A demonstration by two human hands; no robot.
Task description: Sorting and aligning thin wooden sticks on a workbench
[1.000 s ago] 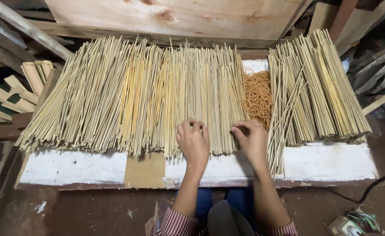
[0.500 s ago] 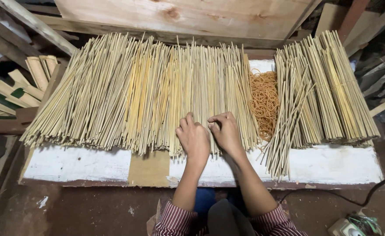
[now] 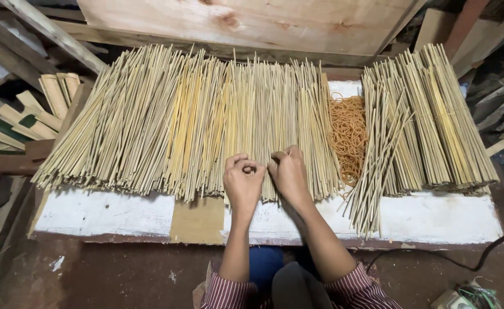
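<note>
Left hand (image 3: 244,182) and right hand (image 3: 289,171) are pinching together — fingers curled, gathering — thin pale bamboo sticks (image 3: 206,120) beside orange rubber bands (image 3: 348,134), kept within reach.

Dark-red-and-white striped sleeves (image 3: 229,293) pushed above bare forearms; blue trousers (image 3: 263,264).

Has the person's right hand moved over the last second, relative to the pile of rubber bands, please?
Yes. The right hand has slid left, away from the orange rubber bands, and now meets the left hand over the loose bamboo sticks.
</note>
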